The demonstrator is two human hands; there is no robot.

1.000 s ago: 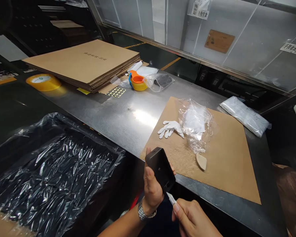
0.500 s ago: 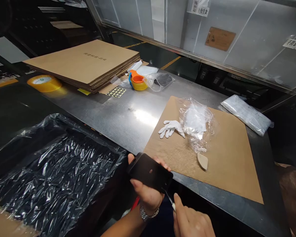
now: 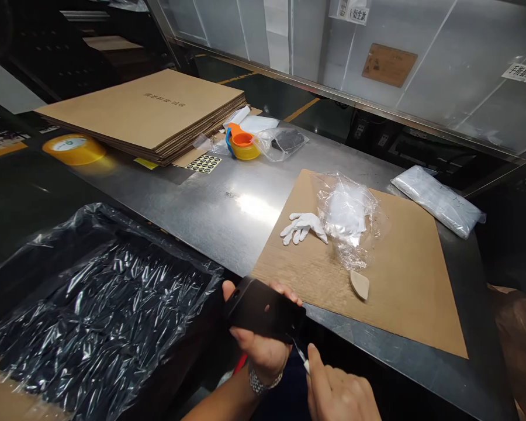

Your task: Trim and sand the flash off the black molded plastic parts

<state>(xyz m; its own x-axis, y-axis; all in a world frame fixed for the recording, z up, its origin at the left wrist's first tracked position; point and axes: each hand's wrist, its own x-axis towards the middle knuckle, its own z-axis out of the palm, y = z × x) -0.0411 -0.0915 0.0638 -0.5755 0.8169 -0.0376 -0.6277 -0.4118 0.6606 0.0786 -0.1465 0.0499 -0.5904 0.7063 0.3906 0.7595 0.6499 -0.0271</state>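
Note:
In the head view, a black phone-shaped case (image 3: 265, 310) with a small oval hole lies in my left hand (image 3: 263, 345). The thumb and fingers close around its edges, and a metal-band watch is on that wrist. My right hand (image 3: 339, 389) grips a thin knife (image 3: 301, 358) with a white handle and a narrow metal blade. The blade's tip touches the case's lower right edge. Past the hands, a white glove (image 3: 304, 227) and a beige wedge-shaped piece (image 3: 359, 285) lie on a cardboard sheet (image 3: 407, 292).
A large bin lined with black plastic (image 3: 92, 316) stands at left. On the metal table (image 3: 228, 228) are flat cardboard boxes (image 3: 149, 111), a yellow tape roll (image 3: 72, 149), an orange-and-yellow tape dispenser (image 3: 244, 145), a crumpled clear bag (image 3: 348, 213) and a wrapped packet (image 3: 438, 202).
The view has shifted slightly. Both hands keep nearly the same pose, with the knife tip still at the case's lower right edge.

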